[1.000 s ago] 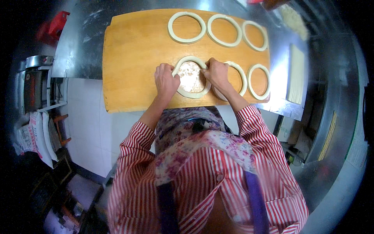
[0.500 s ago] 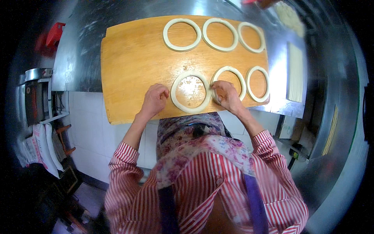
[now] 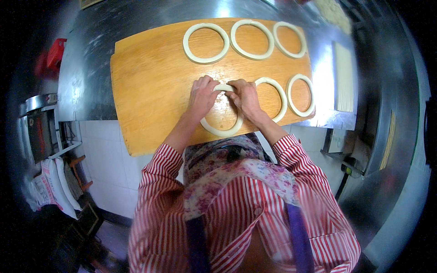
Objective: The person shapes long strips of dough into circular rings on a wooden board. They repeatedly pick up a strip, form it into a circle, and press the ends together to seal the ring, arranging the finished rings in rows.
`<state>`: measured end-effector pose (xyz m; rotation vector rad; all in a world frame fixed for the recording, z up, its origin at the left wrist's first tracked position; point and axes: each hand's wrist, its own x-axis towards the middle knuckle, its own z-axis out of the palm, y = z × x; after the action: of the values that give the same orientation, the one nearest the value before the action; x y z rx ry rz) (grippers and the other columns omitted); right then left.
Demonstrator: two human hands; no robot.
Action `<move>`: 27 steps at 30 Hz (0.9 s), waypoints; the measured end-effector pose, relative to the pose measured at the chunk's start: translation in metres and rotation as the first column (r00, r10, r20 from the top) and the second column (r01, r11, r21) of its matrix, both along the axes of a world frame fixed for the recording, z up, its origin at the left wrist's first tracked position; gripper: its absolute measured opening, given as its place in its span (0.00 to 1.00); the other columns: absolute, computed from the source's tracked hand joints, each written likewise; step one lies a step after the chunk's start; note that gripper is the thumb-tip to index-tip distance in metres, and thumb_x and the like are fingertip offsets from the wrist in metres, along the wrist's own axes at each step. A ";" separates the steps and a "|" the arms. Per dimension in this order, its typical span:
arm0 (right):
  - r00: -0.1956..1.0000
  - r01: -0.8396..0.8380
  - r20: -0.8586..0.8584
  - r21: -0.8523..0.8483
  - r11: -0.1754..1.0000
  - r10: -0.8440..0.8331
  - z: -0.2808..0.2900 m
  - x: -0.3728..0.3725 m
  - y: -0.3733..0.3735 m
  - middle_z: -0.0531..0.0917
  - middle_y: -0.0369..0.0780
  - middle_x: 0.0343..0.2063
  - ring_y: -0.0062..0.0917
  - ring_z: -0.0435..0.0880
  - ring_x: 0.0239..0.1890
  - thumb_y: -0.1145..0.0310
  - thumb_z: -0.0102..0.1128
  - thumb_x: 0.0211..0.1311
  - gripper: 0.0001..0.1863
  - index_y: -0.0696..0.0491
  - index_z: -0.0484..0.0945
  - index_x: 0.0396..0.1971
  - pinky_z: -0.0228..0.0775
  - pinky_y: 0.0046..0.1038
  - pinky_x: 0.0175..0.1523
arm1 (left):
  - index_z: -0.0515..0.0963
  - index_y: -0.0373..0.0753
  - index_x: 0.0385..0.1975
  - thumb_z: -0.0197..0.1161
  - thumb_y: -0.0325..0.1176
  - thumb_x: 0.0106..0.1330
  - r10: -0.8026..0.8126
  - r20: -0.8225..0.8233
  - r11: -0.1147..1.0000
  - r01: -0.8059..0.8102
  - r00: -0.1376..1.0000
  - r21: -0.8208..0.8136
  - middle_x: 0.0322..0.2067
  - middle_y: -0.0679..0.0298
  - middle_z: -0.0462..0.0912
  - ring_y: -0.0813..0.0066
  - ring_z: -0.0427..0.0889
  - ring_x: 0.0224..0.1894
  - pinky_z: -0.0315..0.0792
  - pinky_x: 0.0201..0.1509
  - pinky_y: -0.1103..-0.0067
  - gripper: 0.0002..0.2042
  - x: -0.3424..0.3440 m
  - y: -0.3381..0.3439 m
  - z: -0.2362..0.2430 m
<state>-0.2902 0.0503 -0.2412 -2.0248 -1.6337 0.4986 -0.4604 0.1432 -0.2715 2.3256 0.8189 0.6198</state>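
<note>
Several pale dough rings lie in two rows on a yellow wooden board (image 3: pixel 145 86). My hands are at the nearest-left dough ring (image 3: pixel 221 132), on its far side. My left hand (image 3: pixel 203 96) is closed on the ring's far-left part, fingers curled over it. My right hand (image 3: pixel 245 97) pinches it a little to the right, thumb toward the other hand. A short stretch of dough shows between them. Beside my right hand lies the middle ring (image 3: pixel 283 101) of the near row, its left part hidden by that hand.
The board rests on a shiny metal table (image 3: pixel 88 77), its near edge close to my apron. At the right is a stack of pale strips (image 3: pixel 344 82), with a pale dough-like mass (image 3: pixel 334 16) beyond. A red object (image 3: pixel 57 53) is at the left, white sacks (image 3: pixel 57 186) lower down.
Both hands have moved inward and away from me, from either side of the near-left ring to its far side, and now hold it. The view has shifted slightly.
</note>
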 end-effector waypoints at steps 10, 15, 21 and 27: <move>0.983 0.107 0.156 -0.069 0.992 -0.095 0.011 -0.005 -0.027 0.84 0.40 0.36 0.35 0.79 0.46 0.62 0.72 0.52 0.18 0.51 0.84 0.44 0.59 0.39 0.54 | 0.83 0.45 0.47 0.68 0.37 0.61 -0.167 -0.032 0.985 0.168 0.985 0.036 0.42 0.64 0.78 0.63 0.75 0.49 0.64 0.54 0.65 0.14 0.006 0.010 0.001; 0.984 0.137 0.121 -0.028 0.990 -0.133 0.014 -0.010 -0.024 0.84 0.40 0.35 0.35 0.79 0.44 0.64 0.71 0.53 0.16 0.52 0.85 0.43 0.60 0.39 0.53 | 0.84 0.47 0.46 0.68 0.39 0.61 -0.183 -0.013 0.980 0.184 0.983 0.079 0.40 0.66 0.78 0.65 0.75 0.48 0.63 0.55 0.65 0.14 0.011 0.009 0.004; 0.970 0.132 0.216 -0.095 0.987 -0.109 0.007 -0.008 -0.027 0.84 0.40 0.37 0.35 0.78 0.46 0.65 0.70 0.53 0.16 0.51 0.84 0.42 0.60 0.39 0.52 | 0.85 0.48 0.44 0.69 0.38 0.59 -0.276 -0.068 0.951 0.283 0.959 0.124 0.38 0.67 0.79 0.67 0.76 0.46 0.63 0.56 0.65 0.13 0.022 0.016 0.003; 0.954 0.143 0.279 -0.109 0.984 -0.108 0.024 -0.014 -0.038 0.83 0.40 0.37 0.35 0.77 0.47 0.64 0.70 0.53 0.17 0.51 0.83 0.44 0.60 0.39 0.53 | 0.82 0.48 0.51 0.71 0.38 0.58 -0.233 -0.039 0.971 0.235 0.972 0.055 0.41 0.63 0.78 0.63 0.76 0.49 0.62 0.59 0.64 0.20 0.017 0.016 0.004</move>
<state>-0.3038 0.0118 -0.2173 -2.3637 -1.6477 0.2949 -0.4435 0.1597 -0.2674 2.4447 0.5349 0.5109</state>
